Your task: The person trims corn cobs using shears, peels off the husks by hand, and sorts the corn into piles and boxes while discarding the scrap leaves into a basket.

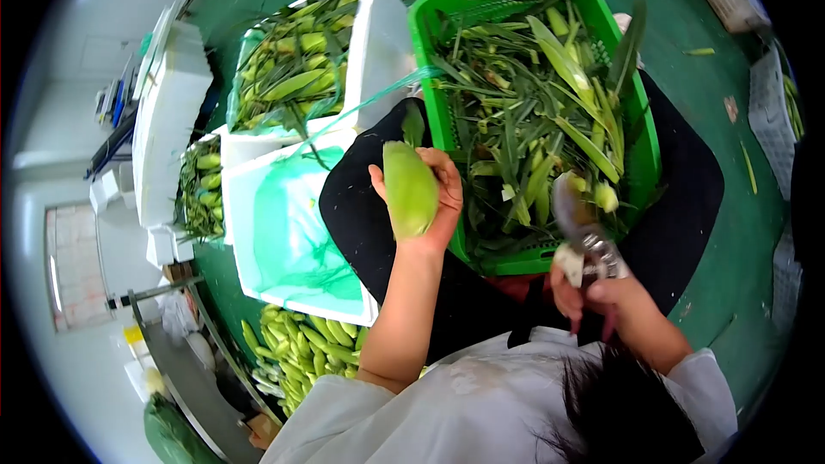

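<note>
My left hand (443, 193) is wrapped round an ear of corn (410, 191) in its green husk, held over my lap. Pruning shears (586, 236) with a metal blade are gripped in my right hand (593, 288), blurred by motion, and point up at the near side of a green plastic basket (427, 69). Inside that basket lie many cut corn leaves and husks (524, 112). The shears' tip is close to a pale cut end among the leaves. No contact shows between the shears and the held ear.
Left of the basket stands a white foam box (375, 43) full of leafy corn. Nearer is another foam box (301, 180) lined with green plastic. Trimmed ears (305, 348) are heaped on the floor at lower left. Grey crates (769, 112) stand at the right edge.
</note>
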{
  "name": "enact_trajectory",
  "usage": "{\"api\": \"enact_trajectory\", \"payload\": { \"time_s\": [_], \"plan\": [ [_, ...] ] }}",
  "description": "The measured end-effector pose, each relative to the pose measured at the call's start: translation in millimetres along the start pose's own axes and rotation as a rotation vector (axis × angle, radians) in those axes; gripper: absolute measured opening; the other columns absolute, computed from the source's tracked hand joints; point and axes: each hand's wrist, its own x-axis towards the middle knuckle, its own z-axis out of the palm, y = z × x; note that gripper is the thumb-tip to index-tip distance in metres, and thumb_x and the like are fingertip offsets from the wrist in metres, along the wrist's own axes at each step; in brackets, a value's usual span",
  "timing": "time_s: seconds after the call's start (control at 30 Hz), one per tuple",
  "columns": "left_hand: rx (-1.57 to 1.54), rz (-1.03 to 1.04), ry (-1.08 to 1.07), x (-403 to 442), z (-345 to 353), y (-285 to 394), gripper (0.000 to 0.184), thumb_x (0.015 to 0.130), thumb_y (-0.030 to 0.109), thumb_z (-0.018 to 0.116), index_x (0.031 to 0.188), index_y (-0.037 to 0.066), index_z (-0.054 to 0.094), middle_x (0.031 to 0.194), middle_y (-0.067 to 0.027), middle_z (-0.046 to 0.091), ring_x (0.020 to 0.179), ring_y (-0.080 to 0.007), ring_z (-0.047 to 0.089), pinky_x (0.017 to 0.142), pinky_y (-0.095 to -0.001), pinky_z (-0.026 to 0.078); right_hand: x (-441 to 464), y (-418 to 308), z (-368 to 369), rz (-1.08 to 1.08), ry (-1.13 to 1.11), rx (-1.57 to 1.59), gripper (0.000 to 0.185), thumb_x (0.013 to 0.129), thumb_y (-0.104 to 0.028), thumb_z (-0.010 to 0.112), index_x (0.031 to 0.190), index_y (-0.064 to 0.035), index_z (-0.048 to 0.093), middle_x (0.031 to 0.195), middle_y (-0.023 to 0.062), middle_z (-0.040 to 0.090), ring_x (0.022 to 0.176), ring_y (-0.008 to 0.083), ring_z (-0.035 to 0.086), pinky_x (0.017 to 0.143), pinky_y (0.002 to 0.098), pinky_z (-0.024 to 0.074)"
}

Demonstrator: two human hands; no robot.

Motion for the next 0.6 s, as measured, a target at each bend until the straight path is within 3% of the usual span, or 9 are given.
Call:
{"api": "enact_trajectory", "payload": {
  "time_s": [0.07, 0.13, 0.17, 0.27, 0.3, 0.33, 0.43, 0.5, 0.6],
  "plan": [
    [0.235, 0.081, 0.082, -4.0, 8.1, 8.7, 0.051, 0.093, 0.053, 0.057, 0.117, 0.008, 0.055, 0.113, -0.0061, 0.059, 0.105, -0.0224, 0.059, 0.097, -0.042, 0.048, 14.4, -8.1, -1.3, -0.188, 0.329, -0.132, 0.051, 0.075, -0.023, 0.077, 0.114, 0.0002, 0.053, 0.092, 0.0095, 0.064, 0.076, 0.0162, 0.062, 0.064, 0.0258, 0.05],
    [0.58, 0.245, 0.305, -10.4, 20.5, 0.3, 0.05, 0.095, 0.051, 0.056, 0.121, 0.009, 0.054, 0.116, -0.0061, 0.06, 0.11, -0.023, 0.058, 0.099, -0.0416, 0.046, 26.8, -16.7, -11.7, -0.126, 0.621, -0.52, 0.044, 0.078, -0.009, 0.074, 0.117, -0.0009, 0.053, 0.099, 0.0073, 0.065, 0.083, 0.0108, 0.058, 0.073, 0.0236, 0.0483],
    [0.679, 0.233, 0.321, -14.5, 23.4, -5.7, 0.05, 0.096, 0.049, 0.055, 0.127, 0.01, 0.051, 0.122, -0.0075, 0.059, 0.117, -0.0239, 0.055, 0.102, -0.0404, 0.043, 33.0, -14.5, -12.2, -0.185, 0.604, -0.654, 0.041, 0.081, -0.001, 0.07, 0.118, -0.0021, 0.053, 0.105, 0.0053, 0.066, 0.079, 0.0067, 0.055, 0.072, 0.0228, 0.0476],
    [0.953, 0.213, 0.343, -20.6, 13.0, -14.5, 0.051, 0.096, 0.047, 0.057, 0.132, 0.012, 0.048, 0.128, -0.0068, 0.057, 0.12, -0.024, 0.055, 0.102, -0.0409, 0.043, 52.4, -14.0, 7.7, -0.353, 0.451, -1.025, 0.054, 0.075, -0.014, 0.081, 0.119, -0.0014, 0.052, 0.111, 0.0087, 0.064, 0.089, 0.0191, 0.062, 0.081, 0.0338, 0.0507],
    [0.926, 0.199, 0.348, -22.7, 12.9, -15.5, 0.051, 0.096, 0.047, 0.057, 0.132, 0.012, 0.049, 0.128, -0.0068, 0.057, 0.12, -0.024, 0.055, 0.103, -0.0411, 0.043, 58.7, -6.0, 3.9, -0.366, 0.489, -1.233, 0.06, 0.072, -0.017, 0.084, 0.121, -0.0008, 0.052, 0.107, 0.0105, 0.064, 0.095, 0.0248, 0.063, 0.086, 0.0371, 0.0491],
    [0.899, 0.19, 0.351, -25.2, 13.4, -15.2, 0.052, 0.096, 0.046, 0.057, 0.132, 0.011, 0.049, 0.128, -0.0068, 0.057, 0.119, -0.0239, 0.055, 0.103, -0.0414, 0.043, 62.5, -7.8, 8.3, -0.346, 0.484, -1.304, 0.055, 0.074, -0.014, 0.081, 0.119, -0.0007, 0.053, 0.103, 0.0094, 0.064, 0.093, 0.0197, 0.062, 0.084, 0.0333, 0.0485],
    [0.75, 0.077, 0.314, -29.9, 17.1, -4.7, 0.055, 0.095, 0.049, 0.052, 0.133, 0.01, 0.052, 0.131, -0.0067, 0.057, 0.121, -0.0244, 0.054, 0.105, -0.0438, 0.041, 61.1, -5.5, -3.7, -0.272, 0.541, -0.9, 0.039, 0.077, -0.006, 0.072, 0.111, 0.0006, 0.055, 0.096, 0.006, 0.062, 0.087, 0.0109, 0.058, 0.075, 0.0286, 0.0477],
    [0.514, -0.021, 0.267, -31.8, 11.6, -0.5, 0.059, 0.092, 0.053, 0.045, 0.131, 0.01, 0.055, 0.135, -0.0095, 0.055, 0.126, -0.0265, 0.051, 0.107, -0.0521, 0.037, 61.3, -17.6, -8.1, -0.268, 0.719, -1.147, 0.037, 0.076, -0.005, 0.071, 0.109, 0.0003, 0.055, 0.094, 0.0108, 0.063, 0.084, 0.017, 0.06, 0.074, 0.0306, 0.0477],
    [0.629, -0.058, 0.161, -29.9, 26.1, -15.1, 0.063, 0.091, 0.054, 0.048, 0.143, 0.019, 0.042, 0.141, -0.0161, 0.049, 0.132, -0.0327, 0.046, 0.105, -0.0583, 0.037, 61.6, -26.6, -26.2, -0.408, 1.043, -1.632, 0.043, 0.076, -0.005, 0.07, 0.115, -0.0006, 0.055, 0.094, 0.0169, 0.063, 0.086, 0.0242, 0.063, 0.077, 0.0324, 0.0494]
  ]
}}
